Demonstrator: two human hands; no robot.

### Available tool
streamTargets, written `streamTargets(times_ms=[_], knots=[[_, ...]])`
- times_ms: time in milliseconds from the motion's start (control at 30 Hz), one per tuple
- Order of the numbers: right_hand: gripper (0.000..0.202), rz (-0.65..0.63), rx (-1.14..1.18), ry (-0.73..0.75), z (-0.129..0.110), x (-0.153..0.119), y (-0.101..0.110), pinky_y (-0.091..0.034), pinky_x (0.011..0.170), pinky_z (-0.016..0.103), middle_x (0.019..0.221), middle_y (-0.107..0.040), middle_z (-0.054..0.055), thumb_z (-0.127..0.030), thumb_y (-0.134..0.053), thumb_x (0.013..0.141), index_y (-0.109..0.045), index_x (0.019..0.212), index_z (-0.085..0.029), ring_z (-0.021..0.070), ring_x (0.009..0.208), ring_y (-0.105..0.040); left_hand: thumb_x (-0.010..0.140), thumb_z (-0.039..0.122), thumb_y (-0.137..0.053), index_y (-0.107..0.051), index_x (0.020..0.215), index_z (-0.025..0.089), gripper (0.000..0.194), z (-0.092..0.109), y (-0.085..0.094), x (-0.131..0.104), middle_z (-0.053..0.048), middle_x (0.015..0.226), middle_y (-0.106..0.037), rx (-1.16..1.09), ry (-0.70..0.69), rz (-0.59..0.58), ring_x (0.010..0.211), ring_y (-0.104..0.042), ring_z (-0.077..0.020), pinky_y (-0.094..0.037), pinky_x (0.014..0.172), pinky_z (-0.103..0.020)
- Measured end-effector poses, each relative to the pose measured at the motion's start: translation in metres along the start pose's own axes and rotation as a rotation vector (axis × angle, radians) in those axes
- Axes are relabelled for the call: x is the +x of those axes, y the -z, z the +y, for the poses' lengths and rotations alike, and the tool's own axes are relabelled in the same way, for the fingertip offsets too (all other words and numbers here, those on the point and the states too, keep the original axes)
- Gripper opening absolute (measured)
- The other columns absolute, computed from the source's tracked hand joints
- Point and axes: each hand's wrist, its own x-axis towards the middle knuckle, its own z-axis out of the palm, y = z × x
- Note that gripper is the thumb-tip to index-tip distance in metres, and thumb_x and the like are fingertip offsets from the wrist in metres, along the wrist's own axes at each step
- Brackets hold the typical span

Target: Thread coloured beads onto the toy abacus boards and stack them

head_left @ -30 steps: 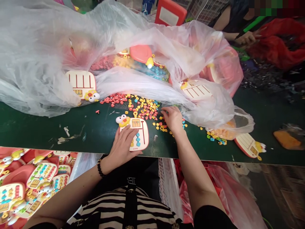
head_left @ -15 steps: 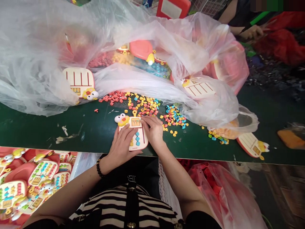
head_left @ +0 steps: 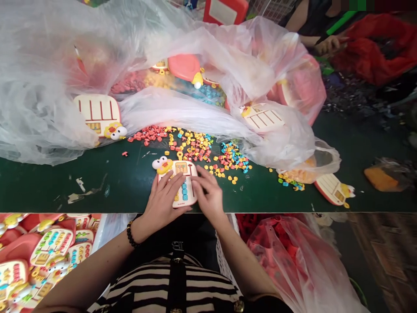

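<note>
A cream toy board with a red rim and a big-eyed yellow duck head lies on the green table in front of me. Blue and yellow sliding beads sit in its slots. My left hand holds it down, fingers laid across its face and thumb along the lower edge. At the board's right side, my right hand has its thumb and bent fingers close together by the rightmost slot; anything between the fingertips is too small to make out. Loose red, yellow and blue beads are heaped just beyond the board.
Clear plastic bags with beads and boards spread along the far side. Other slotted boards lie at the left and right. Filled boards pile up at lower left. A co-worker's hand shows at upper right.
My right hand has moved down along the board's right side from the top of the slot. My left hand still rests on the board. The camera view has shifted slightly.
</note>
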Motion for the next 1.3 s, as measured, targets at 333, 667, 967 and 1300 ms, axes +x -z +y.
streamTargets(times_ms=[333, 667, 967, 1300], knots=[[0.037, 0.042, -0.58, -0.285, 0.128, 0.077, 0.114, -0.049, 0.089, 0.052, 0.093, -0.072, 0.017, -0.025, -0.048, 0.084, -0.068, 0.113, -0.014, 0.0335, 0.092, -0.065, 0.081, 0.045, -0.063, -0.055, 0.127, 0.02, 0.052, -0.005, 0.002, 0.0, -0.013, 0.135, -0.055, 0.034, -0.082, 0.017, 0.133, -0.038, -0.0372, -0.027, 0.108, -0.06], [0.051, -0.161, -0.416, -0.113, 0.135, 0.144, 0.09, -0.049, 0.099, 0.045, 0.112, -0.072, 0.008, -0.008, -0.045, 0.079, -0.059, 0.127, -0.019, 0.0268, 0.11, -0.064, 0.082, 0.047, -0.062, -0.054, 0.13, 0.021, 0.055, -0.003, 0.0, -0.003, -0.012, 0.14, -0.051, 0.067, -0.062, 0.015, 0.136, -0.036, -0.0348, -0.026, 0.111, -0.055], [0.043, -0.077, -0.406, -0.02, 0.105, 0.107, 0.096, -0.051, 0.095, 0.044, 0.112, -0.071, 0.008, -0.012, -0.042, 0.083, -0.067, 0.117, -0.019, 0.026, 0.106, -0.065, 0.085, 0.047, -0.059, -0.055, 0.126, 0.02, 0.05, -0.004, 0.0, -0.003, -0.012, 0.138, -0.053, 0.066, -0.085, 0.022, 0.137, -0.034, -0.0354, -0.026, 0.11, -0.055], [0.029, -0.27, -0.358, 0.061, 0.088, 0.144, 0.052, -0.05, 0.092, 0.042, 0.107, -0.071, 0.009, -0.011, -0.06, 0.075, -0.073, 0.1, -0.019, 0.0261, 0.097, -0.066, 0.084, 0.048, -0.06, -0.054, 0.13, 0.019, 0.054, -0.002, 0.001, -0.003, -0.012, 0.141, -0.05, 0.085, -0.076, 0.01, 0.136, -0.034, -0.0348, -0.025, 0.111, -0.054]])
